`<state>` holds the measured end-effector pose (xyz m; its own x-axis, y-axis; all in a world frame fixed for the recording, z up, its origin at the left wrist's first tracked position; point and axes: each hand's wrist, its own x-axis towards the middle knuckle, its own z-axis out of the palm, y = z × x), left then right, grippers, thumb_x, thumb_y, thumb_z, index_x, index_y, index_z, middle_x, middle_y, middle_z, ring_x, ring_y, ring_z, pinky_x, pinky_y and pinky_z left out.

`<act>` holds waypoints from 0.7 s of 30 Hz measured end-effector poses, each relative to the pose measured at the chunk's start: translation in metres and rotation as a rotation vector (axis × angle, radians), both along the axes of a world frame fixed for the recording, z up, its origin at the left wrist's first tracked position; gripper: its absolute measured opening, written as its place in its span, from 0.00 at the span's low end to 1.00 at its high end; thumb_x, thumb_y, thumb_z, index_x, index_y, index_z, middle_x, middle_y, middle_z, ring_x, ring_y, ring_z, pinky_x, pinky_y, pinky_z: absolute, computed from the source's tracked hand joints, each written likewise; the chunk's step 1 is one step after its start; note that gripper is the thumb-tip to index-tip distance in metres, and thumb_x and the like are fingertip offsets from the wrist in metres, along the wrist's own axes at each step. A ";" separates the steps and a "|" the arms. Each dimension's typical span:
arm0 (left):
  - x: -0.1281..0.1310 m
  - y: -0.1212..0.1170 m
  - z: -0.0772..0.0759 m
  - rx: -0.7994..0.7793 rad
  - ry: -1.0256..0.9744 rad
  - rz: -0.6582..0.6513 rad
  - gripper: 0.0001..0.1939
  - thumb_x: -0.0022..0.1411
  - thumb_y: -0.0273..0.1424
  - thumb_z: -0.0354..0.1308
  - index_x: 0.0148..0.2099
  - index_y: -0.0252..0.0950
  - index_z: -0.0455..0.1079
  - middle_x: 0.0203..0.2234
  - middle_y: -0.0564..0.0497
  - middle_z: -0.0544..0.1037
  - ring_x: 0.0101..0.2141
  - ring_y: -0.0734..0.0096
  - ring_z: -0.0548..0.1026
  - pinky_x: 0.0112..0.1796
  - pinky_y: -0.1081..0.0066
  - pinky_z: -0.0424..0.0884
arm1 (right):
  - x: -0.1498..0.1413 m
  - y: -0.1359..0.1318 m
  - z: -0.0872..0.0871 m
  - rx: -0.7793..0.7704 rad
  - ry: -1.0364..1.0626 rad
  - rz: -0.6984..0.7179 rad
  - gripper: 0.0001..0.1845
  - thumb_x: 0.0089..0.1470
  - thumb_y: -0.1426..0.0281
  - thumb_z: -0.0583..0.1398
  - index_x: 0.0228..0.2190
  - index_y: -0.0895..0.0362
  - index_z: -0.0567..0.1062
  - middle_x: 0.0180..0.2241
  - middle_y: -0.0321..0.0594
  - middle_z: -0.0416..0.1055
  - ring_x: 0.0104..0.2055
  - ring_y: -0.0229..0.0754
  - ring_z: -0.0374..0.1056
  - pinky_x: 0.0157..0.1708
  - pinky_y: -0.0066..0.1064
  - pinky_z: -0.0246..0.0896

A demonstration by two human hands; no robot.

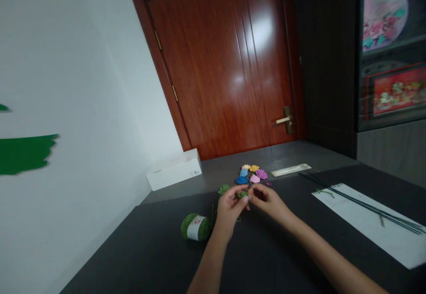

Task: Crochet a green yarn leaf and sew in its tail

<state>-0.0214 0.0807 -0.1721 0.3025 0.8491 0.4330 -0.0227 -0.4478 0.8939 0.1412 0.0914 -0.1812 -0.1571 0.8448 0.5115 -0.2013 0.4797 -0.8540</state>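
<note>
Two bare hands work at the centre of the frame, and the landmark for all positions is a small green crocheted piece [242, 194] held between them. The left hand [229, 212] is nearly closed, with its fingers curled around the piece. The right hand [266, 201] is drawn into a tight pinch at the piece's right side. A thin implement may be present at its fingertips [252, 188], but it is too small to identify, and what this hand has hold of cannot be determined.

A ball of green yarn [195, 227] with a white paper band [196, 227] lies on a dark desk mat [140, 249] to the lower left of the landmark. A green yarn strand [212, 214] rises from the ball's vicinity toward the hands. A green crocheted leaf [223, 189] lies just to the left of the landmark.

Six crocheted flowers in yellow, blue, pink and purple [251, 174] are grouped beyond the landmark on the grey desk [213, 183]. A small pink ring [268, 183] lies to their right. A flat packet [291, 170] lies farther right. A white sheet [366, 223] lies well to the right of the landmark, with long dark green stems [362, 203] across it. A white box [174, 170] stands well to the upper left against a white wall [83, 85]. A red-brown wooden door [219, 63] stands beyond the landmark.
</note>
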 end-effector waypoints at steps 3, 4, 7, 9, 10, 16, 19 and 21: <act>-0.003 0.004 -0.002 -0.005 0.032 -0.022 0.18 0.69 0.36 0.60 0.58 0.35 0.70 0.51 0.43 0.76 0.45 0.59 0.78 0.44 0.56 0.78 | 0.002 0.000 0.001 0.001 -0.028 -0.027 0.20 0.49 0.52 0.68 0.25 0.55 0.72 0.23 0.33 0.68 0.27 0.39 0.64 0.31 0.31 0.60; -0.004 0.005 -0.002 -0.007 0.040 -0.028 0.18 0.69 0.36 0.60 0.58 0.35 0.70 0.52 0.43 0.76 0.46 0.59 0.78 0.45 0.55 0.78 | 0.002 0.000 0.001 -0.001 -0.042 -0.038 0.19 0.49 0.54 0.68 0.25 0.55 0.72 0.23 0.33 0.69 0.27 0.39 0.64 0.30 0.31 0.60; -0.005 0.004 -0.002 -0.008 0.057 -0.038 0.18 0.69 0.36 0.60 0.57 0.35 0.71 0.53 0.42 0.76 0.47 0.57 0.77 0.46 0.53 0.77 | 0.004 -0.001 0.000 -0.012 -0.085 -0.074 0.17 0.47 0.57 0.69 0.24 0.56 0.74 0.23 0.33 0.69 0.27 0.39 0.63 0.30 0.30 0.58; -0.005 0.004 -0.002 -0.014 0.058 -0.033 0.18 0.69 0.36 0.60 0.57 0.35 0.71 0.53 0.42 0.76 0.48 0.57 0.77 0.47 0.53 0.77 | 0.005 -0.002 0.001 -0.024 -0.106 -0.090 0.16 0.46 0.58 0.70 0.24 0.56 0.75 0.22 0.32 0.69 0.26 0.38 0.62 0.29 0.29 0.56; -0.005 0.005 -0.003 -0.021 0.054 -0.026 0.18 0.69 0.36 0.60 0.58 0.35 0.71 0.53 0.42 0.76 0.48 0.57 0.77 0.46 0.53 0.77 | 0.005 -0.002 0.001 -0.032 -0.110 -0.094 0.16 0.46 0.57 0.70 0.24 0.56 0.75 0.22 0.33 0.69 0.26 0.38 0.61 0.28 0.29 0.56; -0.003 0.009 -0.007 -0.074 -0.018 0.033 0.19 0.69 0.36 0.60 0.59 0.35 0.70 0.53 0.42 0.75 0.48 0.57 0.77 0.46 0.53 0.77 | -0.001 -0.008 0.004 -0.112 -0.062 -0.069 0.22 0.44 0.52 0.71 0.23 0.57 0.74 0.21 0.33 0.69 0.23 0.36 0.60 0.24 0.27 0.54; -0.003 0.009 -0.005 -0.093 -0.068 0.054 0.19 0.69 0.36 0.60 0.59 0.35 0.70 0.54 0.42 0.75 0.48 0.57 0.77 0.46 0.53 0.77 | -0.006 -0.014 0.004 -0.172 -0.007 -0.048 0.25 0.47 0.47 0.68 0.26 0.56 0.73 0.18 0.29 0.63 0.18 0.32 0.51 0.18 0.25 0.46; -0.003 0.008 -0.003 -0.105 -0.096 0.061 0.19 0.69 0.36 0.60 0.59 0.35 0.70 0.54 0.42 0.75 0.48 0.57 0.77 0.46 0.53 0.77 | -0.009 -0.017 0.005 -0.198 0.034 -0.041 0.26 0.47 0.45 0.66 0.28 0.55 0.71 0.17 0.26 0.59 0.16 0.30 0.47 0.16 0.25 0.42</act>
